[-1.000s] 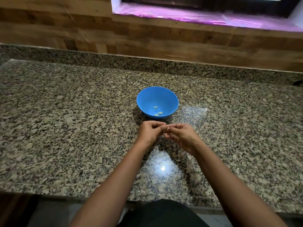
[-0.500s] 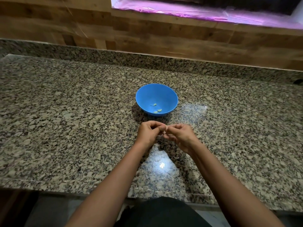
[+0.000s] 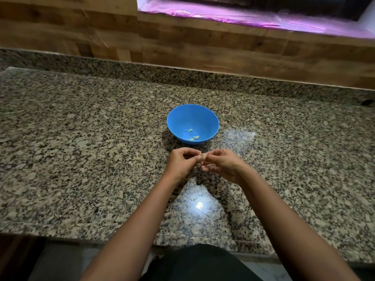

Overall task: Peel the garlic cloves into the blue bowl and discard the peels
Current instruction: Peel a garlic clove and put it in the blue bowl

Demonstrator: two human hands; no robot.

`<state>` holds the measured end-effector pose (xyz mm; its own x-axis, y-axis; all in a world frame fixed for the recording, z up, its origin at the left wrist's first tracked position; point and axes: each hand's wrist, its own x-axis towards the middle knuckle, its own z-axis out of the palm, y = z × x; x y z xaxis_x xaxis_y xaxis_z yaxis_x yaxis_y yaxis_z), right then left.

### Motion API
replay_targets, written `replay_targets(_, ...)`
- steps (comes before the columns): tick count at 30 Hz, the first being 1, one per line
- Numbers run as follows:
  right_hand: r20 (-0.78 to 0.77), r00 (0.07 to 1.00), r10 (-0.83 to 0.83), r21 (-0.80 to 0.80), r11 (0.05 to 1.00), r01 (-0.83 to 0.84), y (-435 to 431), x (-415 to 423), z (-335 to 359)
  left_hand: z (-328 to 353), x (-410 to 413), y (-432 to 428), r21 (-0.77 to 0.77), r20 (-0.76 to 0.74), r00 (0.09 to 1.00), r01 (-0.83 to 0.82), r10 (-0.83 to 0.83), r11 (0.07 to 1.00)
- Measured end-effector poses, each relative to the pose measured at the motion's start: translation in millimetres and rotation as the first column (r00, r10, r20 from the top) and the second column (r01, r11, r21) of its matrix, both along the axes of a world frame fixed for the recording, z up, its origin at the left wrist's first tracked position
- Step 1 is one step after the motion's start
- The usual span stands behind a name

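Left hand (image 3: 181,162) and right hand (image 3: 221,164) meet just above the granite surface (image 3: 81,149), fingers curled, both pinching one small garlic clove (image 3: 202,154) between fingertips. The clove is mostly hidden; only a pale tan bit shows, so whether skin is on it is unclear. Blue bowl (image 3: 209,120) sits just beyond the hands, upright, round, with a few pale yellow-green peeled cloves (image 3: 193,137) at its bottom.

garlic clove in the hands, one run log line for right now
left hand + right hand: pinching garlic clove | blue bowl: peeled cloves inside | stage: peeling
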<state>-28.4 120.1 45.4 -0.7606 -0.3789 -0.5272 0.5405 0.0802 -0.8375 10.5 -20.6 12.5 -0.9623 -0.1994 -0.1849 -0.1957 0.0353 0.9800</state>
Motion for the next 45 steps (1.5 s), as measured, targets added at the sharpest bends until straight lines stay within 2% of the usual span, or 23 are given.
replay_targets(4,-0.015,0.999,-0.046,0.007,0.999,0.046,2.6,1.5,-5.5,-10.4,3.0,-1.5,-0.324,0.004,0.999,-0.041,0.045,0.945)
replay_targets(8,-0.074,0.991,-0.115,0.012,0.993,0.117,13.0,5.8,-9.8,-19.4,7.7,3.9,-0.613,0.011,1.000,0.000,0.008,0.790)
replay_targets(11,-0.184,0.983,-0.026,0.186,0.981,0.060,21.9,10.5,-13.0,-29.9,10.5,3.9,-0.661,-0.021,0.999,0.010,-0.032,0.750)
replay_targets(14,-0.279,0.960,0.036,0.366,0.928,0.072,26.3,14.2,-22.5,-37.0,17.9,3.9,-0.686,-0.127,0.986,-0.011,-0.106,0.728)
replay_targets(18,-0.194,0.981,-0.006,0.378,0.923,0.080,29.2,17.1,-35.2,-54.0,36.3,13.6,-0.794,-0.294,0.909,-0.061,-0.295,0.605)
replay_targets(21,-0.150,0.988,-0.028,0.383,0.920,0.085,27.1,15.7,-35.6,-64.8,37.7,16.6,-0.871,-0.291,0.874,-0.073,-0.389,0.486)
replay_targets(24,-0.144,0.990,0.000,0.456,0.888,0.066,22.3,12.5,-34.4,-64.1,35.8,17.4,-0.908,-0.255,0.876,-0.070,-0.410,0.414)
replay_targets(27,-0.146,0.985,0.087,0.555,0.832,0.009,18.9,6.3,-31.5,-62.7,36.9,18.3,-0.910,-0.219,0.880,-0.029,-0.422,0.414)
replay_targets(30,-0.157,0.960,0.233,0.657,0.750,-0.075,15.5,1.3,-26.2,-64.6,36.7,17.5,-0.914,-0.238,0.875,-0.055,-0.422,0.401)
replay_targets(32,-0.183,0.924,0.337,0.713,0.692,-0.111,13.2,3.1,-22.8,-64.4,37.0,17.8,-0.909,-0.239,0.876,-0.051,-0.419,0.413)
replay_targets(34,-0.249,0.860,0.445,0.788,0.609,-0.087,11.5,8.7,-21.2,-63.9,37.0,18.0,-0.907,-0.221,0.883,-0.030,-0.414,0.419)
replay_targets(36,-0.293,0.818,0.495,0.824,0.565,-0.046,10.5,13.4,-19.9,-64.4,36.6,18.2,-0.902,-0.227,0.883,-0.031,-0.412,0.430)
replay_targets(38,-0.303,0.818,0.488,0.817,0.575,-0.040,11.1,14.1,-20.7,-66.3,36.3,18.5,-0.899,-0.231,0.880,-0.030,-0.416,0.436)
replay_targets(40,-0.298,0.878,0.374,0.727,0.685,-0.045,14.8,13.3,-25.2,-67.3,36.1,16.9,-0.889,-0.242,0.875,-0.027,-0.419,0.456)
replay_targets(41,-0.288,0.922,0.260,0.630,0.777,-0.023,17.1,15.3,-27.1,-65.7,35.9,15.9,-0.856,-0.252,0.881,-0.011,-0.399,0.517)
replay_targets(43,-0.164,0.985,-0.055,0.325,0.940,0.106,20.1,24.9,-30.4,-52.8,34.6,14.1,-0.660,-0.242,0.928,0.056,-0.282,0.749)
replay_targets(45,0.025,0.963,-0.270,0.035,0.963,0.269,19.9,36.2,-32.7,-37.2,31.1,14.6,-0.346,-0.142,0.983,0.062,-0.118,0.936)
